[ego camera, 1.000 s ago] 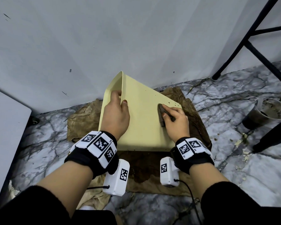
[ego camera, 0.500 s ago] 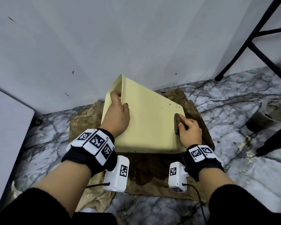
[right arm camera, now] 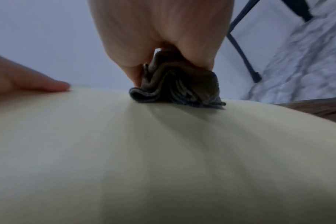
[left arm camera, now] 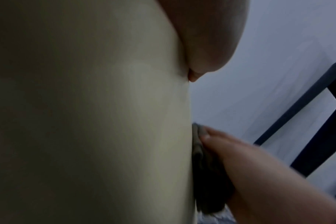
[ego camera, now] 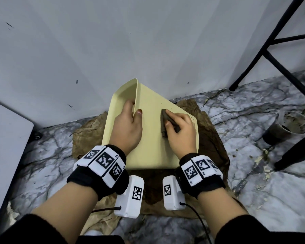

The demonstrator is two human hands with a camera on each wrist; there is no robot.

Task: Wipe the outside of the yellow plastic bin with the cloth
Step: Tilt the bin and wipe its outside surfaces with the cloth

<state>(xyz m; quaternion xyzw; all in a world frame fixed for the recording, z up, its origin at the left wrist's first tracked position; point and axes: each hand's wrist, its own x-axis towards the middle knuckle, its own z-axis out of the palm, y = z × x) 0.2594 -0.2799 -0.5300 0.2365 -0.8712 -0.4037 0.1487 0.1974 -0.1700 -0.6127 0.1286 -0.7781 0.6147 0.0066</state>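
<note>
Both bare forearms reach up from the bottom of the head view, each wrist wrapped in a black band carrying white blocks printed with black square codes. The left hand point(ego camera: 128, 127), just left of centre, hooks its fingers over the edge of the pale yellow plastic bin point(ego camera: 151, 147), thumb flat on the outer face. The right hand point(ego camera: 180, 131), right of centre, curls its fingers around a bunched dark grey cloth point(ego camera: 165, 123), pressing it down.

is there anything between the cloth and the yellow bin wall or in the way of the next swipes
Nothing visible. The right hand presses the cloth straight onto the yellow bin; the left hand grips the rim, apart from the cloth.
</note>
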